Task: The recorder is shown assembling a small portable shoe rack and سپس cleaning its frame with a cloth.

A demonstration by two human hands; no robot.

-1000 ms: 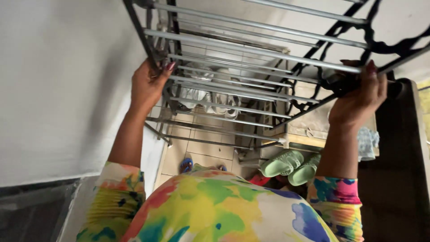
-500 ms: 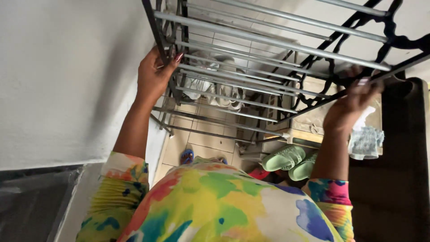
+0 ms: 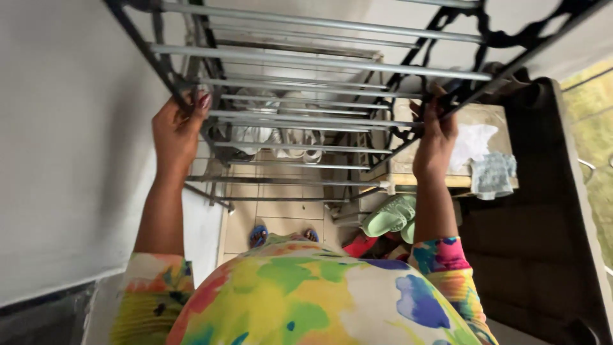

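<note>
Metal rack [image 3: 306, 83] (black frame, silver bars) gripped by both hands [image 3: 175, 131] [image 3: 434, 137].

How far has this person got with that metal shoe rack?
Done: both hands grip the metal rack, left hand on one black side frame, right hand on the other. In hand: the rack is held tilted by the wall. Left: the green clogs lie on the floor, and white shoes sit behind its bars.

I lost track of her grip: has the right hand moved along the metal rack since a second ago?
Yes. The right hand has slid down the black side frame of the rack, from the top corner to a lower spot.
</note>
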